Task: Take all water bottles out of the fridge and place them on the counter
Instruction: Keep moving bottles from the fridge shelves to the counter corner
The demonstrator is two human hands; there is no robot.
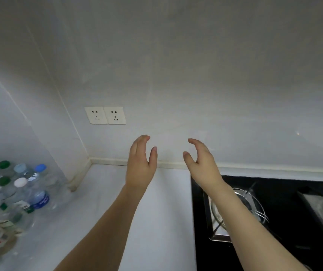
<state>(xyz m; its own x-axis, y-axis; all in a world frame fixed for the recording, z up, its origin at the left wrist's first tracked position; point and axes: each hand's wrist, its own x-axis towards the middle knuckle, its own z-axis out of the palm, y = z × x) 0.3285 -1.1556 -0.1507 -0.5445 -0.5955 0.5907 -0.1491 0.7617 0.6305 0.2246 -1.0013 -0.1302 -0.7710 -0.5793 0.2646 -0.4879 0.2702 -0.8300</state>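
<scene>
Grey wall (176, 65) fills most of the view, double socket (105, 115) low on it to the left. Below it the white counter (156, 212) runs near to far, w/ a black gas hob (274, 222) set into it on the right. Cluster of water bottles (10, 188) stands on the counter at far left, packed close, caps green, white & blue; one w/ a red label sits nearest, partly cut off by the frame edge. Fridge not in view.

Both arms reach fwd over the counter. Left hand (140, 163) and right hand (201, 163) are raised side by side, apart, palms facing each other, fingers loosely curved, holding nothing & touching nothing.

Looks like a between-trips step: bottles already set down, hands free. Can't tell if any remain in the fridge. Next move prob calls for turning away from the counter to the fridge, checking shelves, gripping a bottle round its body, then setting it upright beside the group w/o knocking the others
</scene>
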